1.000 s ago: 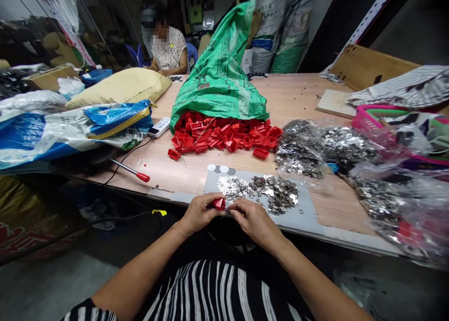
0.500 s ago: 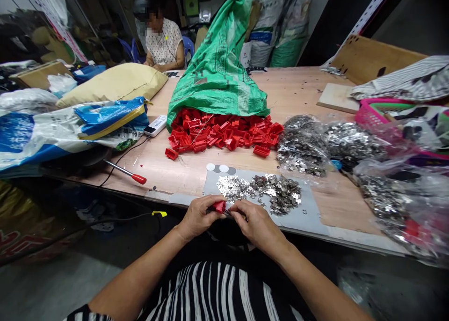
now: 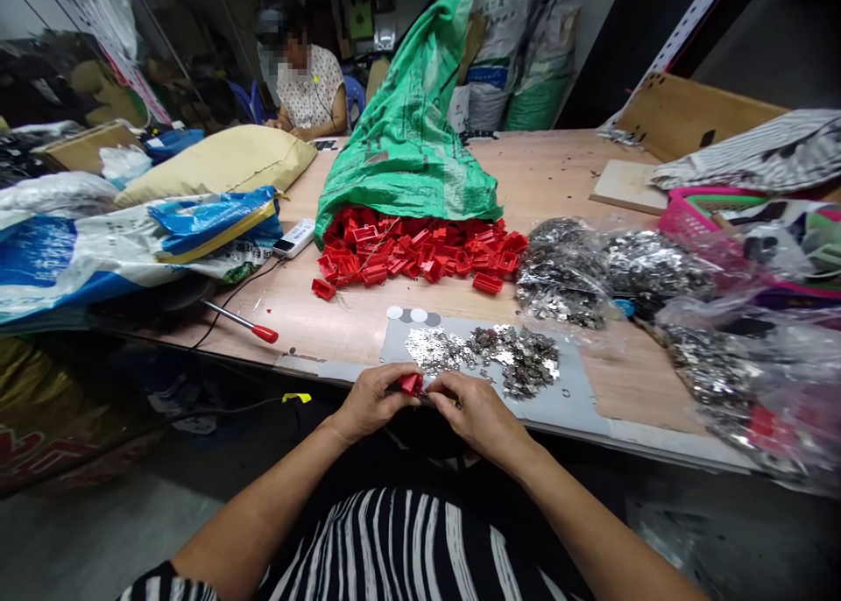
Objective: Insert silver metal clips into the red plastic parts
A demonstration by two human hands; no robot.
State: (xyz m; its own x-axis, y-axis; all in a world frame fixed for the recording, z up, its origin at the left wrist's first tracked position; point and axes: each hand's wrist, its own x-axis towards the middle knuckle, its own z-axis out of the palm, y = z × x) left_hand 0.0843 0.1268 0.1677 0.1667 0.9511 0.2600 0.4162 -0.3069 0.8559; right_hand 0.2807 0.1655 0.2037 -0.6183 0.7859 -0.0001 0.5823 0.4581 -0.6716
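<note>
My left hand [image 3: 372, 403] is closed on a red plastic housing [image 3: 412, 384] at the table's near edge. Close beside it, my right hand [image 3: 474, 411] pinches at the housing's right end; a small metal bit seems to show between the fingertips, too small to name surely. Just beyond my hands, small shiny metal pieces [image 3: 531, 362] lie in loose piles on a grey mat [image 3: 578, 391]. Farther back, many red housings [image 3: 427, 255] spill from the mouth of a green woven sack [image 3: 413, 163].
Clear bags of metal parts [image 3: 565, 272] and a pink basket [image 3: 683, 215] stand at the right. A red-tipped lever [image 3: 263, 333] juts out at the left, near a white device [image 3: 294, 238] with a cable. Across the table sits another person [image 3: 312, 88].
The view has shifted slightly. Both hands stay together at the red housing, with the right fingertips moved only a little.
</note>
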